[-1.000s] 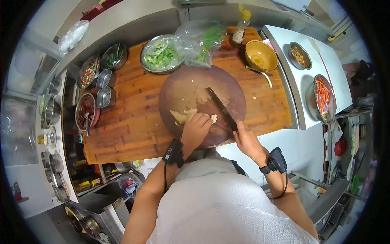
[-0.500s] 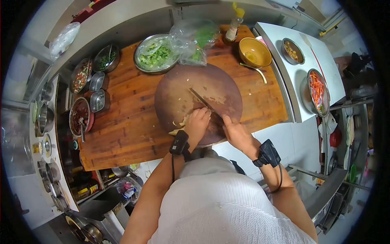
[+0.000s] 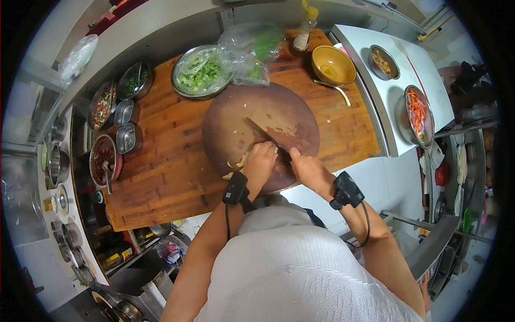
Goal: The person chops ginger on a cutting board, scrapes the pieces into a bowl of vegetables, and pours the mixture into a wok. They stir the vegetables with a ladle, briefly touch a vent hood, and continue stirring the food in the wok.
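A kitchen knife point(image 3: 261, 129) is gripped by its handle in my right hand point(image 3: 308, 170), its blade slanting up and left over the round chopping board point(image 3: 236, 112). Close against the blade, my left hand point(image 3: 260, 162) is curled down on the board, fingers bent together. Whatever lies under those fingers is hidden. Several pale slices point(image 3: 234, 165) of food lie beside the left wrist, near the board's lower left edge. Small pale scraps are scattered across the board.
Behind the board stand a bowl of chopped greens point(image 3: 199, 79), a plastic bag point(image 3: 249, 51), a yellow-capped bottle point(image 3: 304, 35) and a brown bowl point(image 3: 333, 65). Metal containers point(image 3: 126, 138) line the left side. A bowl of orange strips point(image 3: 417, 115) sits right on the white surface point(image 3: 397, 99).
The view has shifted slightly. My right hand and the knife handle have moved a little up and left, closer to my left hand, which stays in its place on the board.
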The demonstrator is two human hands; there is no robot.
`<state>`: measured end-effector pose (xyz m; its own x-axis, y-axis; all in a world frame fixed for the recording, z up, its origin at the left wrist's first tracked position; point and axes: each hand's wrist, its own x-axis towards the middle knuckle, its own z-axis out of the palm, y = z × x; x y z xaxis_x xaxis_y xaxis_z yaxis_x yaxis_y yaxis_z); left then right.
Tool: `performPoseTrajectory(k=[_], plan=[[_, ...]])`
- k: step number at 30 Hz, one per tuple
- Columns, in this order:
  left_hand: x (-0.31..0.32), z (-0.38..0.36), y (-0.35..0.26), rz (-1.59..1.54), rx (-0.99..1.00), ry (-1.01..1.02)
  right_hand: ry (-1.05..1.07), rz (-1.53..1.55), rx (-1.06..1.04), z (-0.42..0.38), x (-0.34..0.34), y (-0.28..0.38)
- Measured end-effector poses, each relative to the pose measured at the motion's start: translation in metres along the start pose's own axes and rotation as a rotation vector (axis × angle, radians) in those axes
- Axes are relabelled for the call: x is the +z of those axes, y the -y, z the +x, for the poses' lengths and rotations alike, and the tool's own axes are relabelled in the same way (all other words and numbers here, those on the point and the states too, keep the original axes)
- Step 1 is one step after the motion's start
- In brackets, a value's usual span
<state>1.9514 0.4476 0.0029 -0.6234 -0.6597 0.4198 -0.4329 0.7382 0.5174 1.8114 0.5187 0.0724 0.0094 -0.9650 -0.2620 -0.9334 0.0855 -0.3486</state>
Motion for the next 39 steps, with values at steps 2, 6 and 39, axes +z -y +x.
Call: performPoseTrajectory(k=[2,6,39], plan=[[0.000,0.000,0.003,-0.023,0.016,-0.018,0.028,-0.004,0.008,-0.005,-0.009,0.002],[-0.001,0.002,0.000,-0.019,0.000,-0.012,0.086,-0.044,0.002,-0.013,-0.024,0.006],[0.001,-0.003,0.001,-0.043,-0.025,-0.028,0.076,0.002,0.031,-0.002,-0.008,0.004]])
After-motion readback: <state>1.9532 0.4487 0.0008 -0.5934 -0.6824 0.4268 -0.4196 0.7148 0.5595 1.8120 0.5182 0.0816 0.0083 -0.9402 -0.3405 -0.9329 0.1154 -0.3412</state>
